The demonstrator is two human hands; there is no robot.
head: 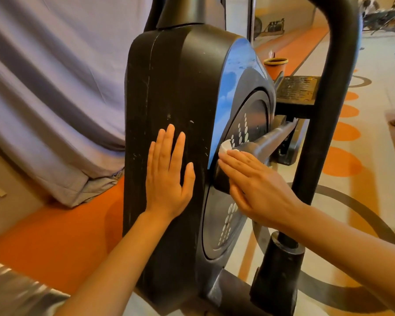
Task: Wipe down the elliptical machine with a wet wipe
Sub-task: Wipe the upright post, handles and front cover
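With left hand [167, 176] flat, fingers straight, on the elliptical [176, 92] housing, the right hand [255, 188] presses the wipe [225, 148] beside the crank [269, 139], where it might snag.

My left hand [168, 176] lies flat on the elliptical machine [169, 92] housing. Just right of it, my right hand [258, 190] presses the wet wipe [226, 148] against the side disc [242, 156]. A pedal [297, 87] sits beyond my right hand, a cloth [55, 87] hangs left of my left.
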